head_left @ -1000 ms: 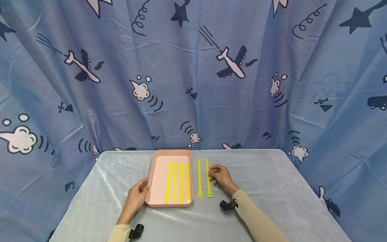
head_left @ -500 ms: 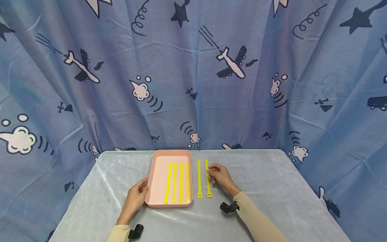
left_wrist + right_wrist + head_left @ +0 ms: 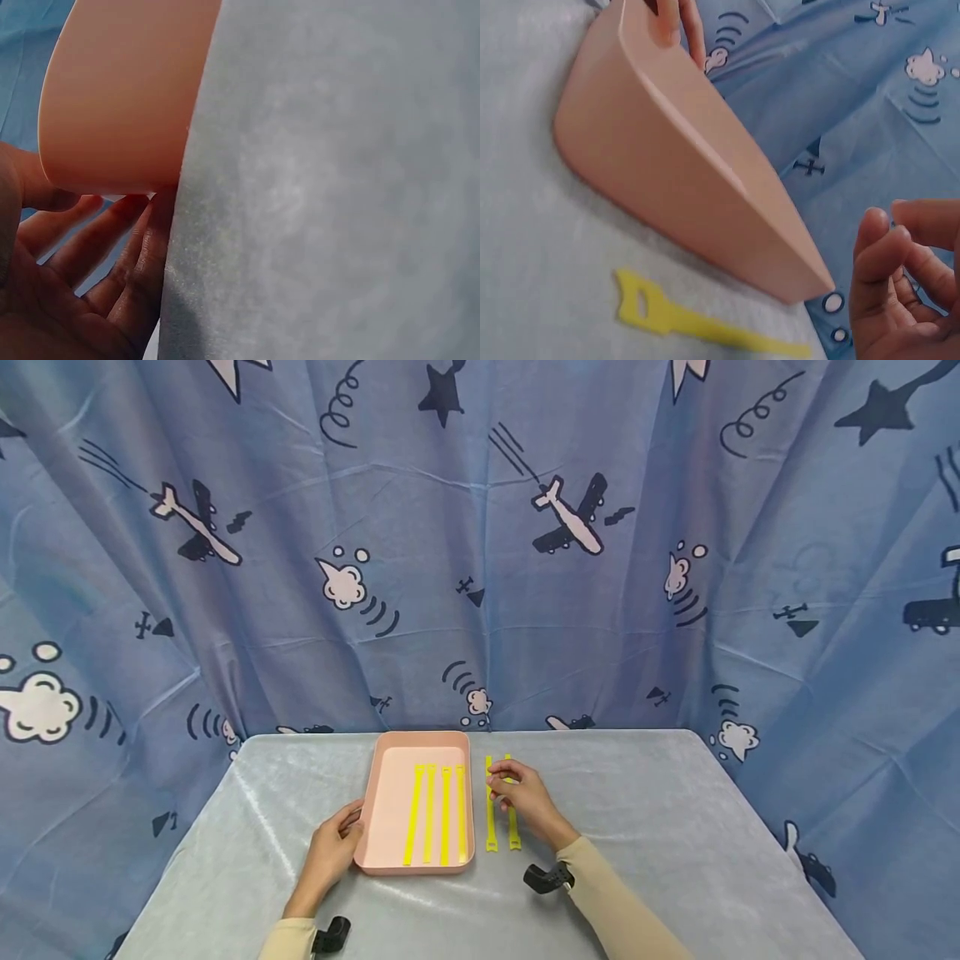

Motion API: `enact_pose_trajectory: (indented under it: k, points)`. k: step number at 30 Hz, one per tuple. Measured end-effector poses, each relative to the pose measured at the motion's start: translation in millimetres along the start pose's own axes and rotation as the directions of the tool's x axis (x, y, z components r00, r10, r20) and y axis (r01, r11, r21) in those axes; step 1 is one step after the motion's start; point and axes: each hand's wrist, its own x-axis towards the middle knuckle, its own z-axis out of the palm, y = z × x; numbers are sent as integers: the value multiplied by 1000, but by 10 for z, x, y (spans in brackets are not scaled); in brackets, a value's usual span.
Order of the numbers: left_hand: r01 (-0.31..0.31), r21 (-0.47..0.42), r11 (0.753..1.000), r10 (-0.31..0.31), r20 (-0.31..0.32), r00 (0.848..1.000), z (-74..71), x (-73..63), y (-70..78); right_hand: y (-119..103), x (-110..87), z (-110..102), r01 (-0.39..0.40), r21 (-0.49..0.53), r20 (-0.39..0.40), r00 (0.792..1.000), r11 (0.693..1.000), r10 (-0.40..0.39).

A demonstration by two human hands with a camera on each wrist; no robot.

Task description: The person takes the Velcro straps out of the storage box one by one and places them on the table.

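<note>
Two yellow cable ties lie on the table right of the pink tray (image 3: 414, 870): the left cable tie (image 3: 491, 831) and the right cable tie (image 3: 514, 837). My right hand (image 3: 528, 793) is above both, partly covering the right one, fingertips over the left one. In the right wrist view its fingers (image 3: 881, 259) are loosely bent, and nothing shows between them. Several more cable ties (image 3: 446, 818) lie side by side in the tray's right half. My left hand (image 3: 330, 847) rests on the tray's left side; in the left wrist view its fingers (image 3: 97, 247) touch the outer wall.
A grey cloth covers the table (image 3: 615, 810). Behind its far edge hangs a blue printed curtain (image 3: 420, 635). Each wrist carries a black camera, such as the right wrist camera (image 3: 547, 878).
My right hand has moved left, from beside the right cable tie to over the left one. The cable ties, the tray and my left hand keep their places.
</note>
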Motion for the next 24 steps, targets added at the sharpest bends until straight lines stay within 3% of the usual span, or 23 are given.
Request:
enact_pose_trajectory:
  k: [10,24]
  points:
    - [-11,-1,1000,11,-3,1000,8,27,-19,-198,-28,133,18,-37,-2,1000,999,-18]
    - [-8,9,1000,8,-11,1000,2,20,-18,-278,-81,354,40,-30,86,996,999,-38]
